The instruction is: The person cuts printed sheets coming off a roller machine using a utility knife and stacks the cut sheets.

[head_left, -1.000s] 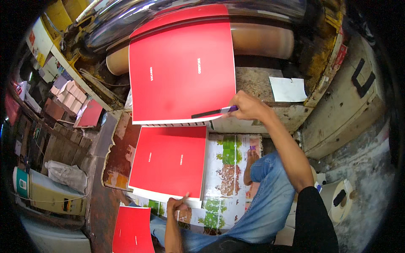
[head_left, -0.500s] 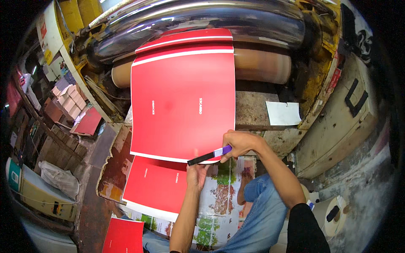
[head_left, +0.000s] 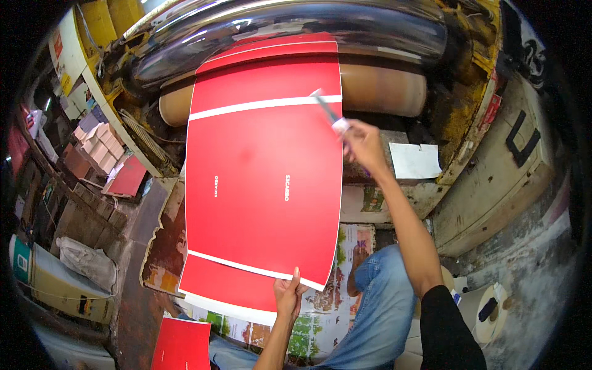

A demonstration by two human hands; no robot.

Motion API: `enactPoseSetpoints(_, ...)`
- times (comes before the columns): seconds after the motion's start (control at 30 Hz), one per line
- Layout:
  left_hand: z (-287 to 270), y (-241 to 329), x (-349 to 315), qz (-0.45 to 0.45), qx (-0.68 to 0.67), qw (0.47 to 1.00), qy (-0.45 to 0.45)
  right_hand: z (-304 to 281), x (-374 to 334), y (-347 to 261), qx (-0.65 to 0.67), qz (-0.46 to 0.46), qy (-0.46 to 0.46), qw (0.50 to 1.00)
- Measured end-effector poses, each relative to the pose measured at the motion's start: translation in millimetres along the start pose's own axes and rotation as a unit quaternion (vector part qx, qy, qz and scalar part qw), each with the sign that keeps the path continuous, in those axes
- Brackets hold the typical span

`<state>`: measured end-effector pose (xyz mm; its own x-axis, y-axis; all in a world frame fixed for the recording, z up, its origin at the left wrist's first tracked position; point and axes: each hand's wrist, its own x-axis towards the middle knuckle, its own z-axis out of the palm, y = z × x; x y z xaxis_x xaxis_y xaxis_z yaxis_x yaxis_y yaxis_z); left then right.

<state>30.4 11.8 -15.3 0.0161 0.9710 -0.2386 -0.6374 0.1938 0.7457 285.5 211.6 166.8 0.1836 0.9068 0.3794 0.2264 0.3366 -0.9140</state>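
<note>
A large red printed sheet (head_left: 259,154) with white margins hangs down from the machine's rollers. My left hand (head_left: 288,296) pinches its lower edge, thumb on top and fingers underneath. My right hand (head_left: 365,147) is closed around a knife (head_left: 332,115) with a narrow dark blade, slightly blurred. The knife reaches across the sheet's right edge, its tip near the white band where this sheet meets the red one above. Whether the blade touches the sheet, I cannot tell. Below lies another red sheet (head_left: 231,287), partly covered by the hanging one.
Shiny metal rollers (head_left: 290,37) and a brown roller (head_left: 385,89) span the machine ahead. A white paper piece (head_left: 415,161) lies on the ledge to the right. Beside my legs are a red sheet (head_left: 180,345) at left and a white roll (head_left: 493,314) at right.
The hanging sheet has come further down, with my left hand drawing its lower edge toward me. My right hand has moved the knife from the lower edge up to the upper white band.
</note>
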Motion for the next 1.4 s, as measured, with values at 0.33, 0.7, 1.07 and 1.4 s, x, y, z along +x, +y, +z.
enactPoseSetpoints(0.33, -33.1, 21.7, -54.9, -0.069, 0.043, 0.997, 0.001, -20.9, 37.0, 45.7, -0.043, 0.029, 0.078, 0.996)
enactPoseSetpoints(0.7, -73.7, 16.6, -111.6, -0.094, 0.027, 0.994, 0.039, -22.5, -12.2, 23.2, -0.356, -0.218, 0.083, 0.905)
enactPoseSetpoints(1.07, -117.7, 12.5, -114.9, -0.071, 0.192, 0.976, 0.08, -2.9, -8.0, 40.3, -0.339, -0.338, -0.084, 0.874)
enactPoseSetpoints(1.4, -235.7, -15.8, -119.4, -0.089, 0.172, 0.964, 0.181, 3.9, -19.9, 26.2, -0.329, -0.28, -0.156, 0.888)
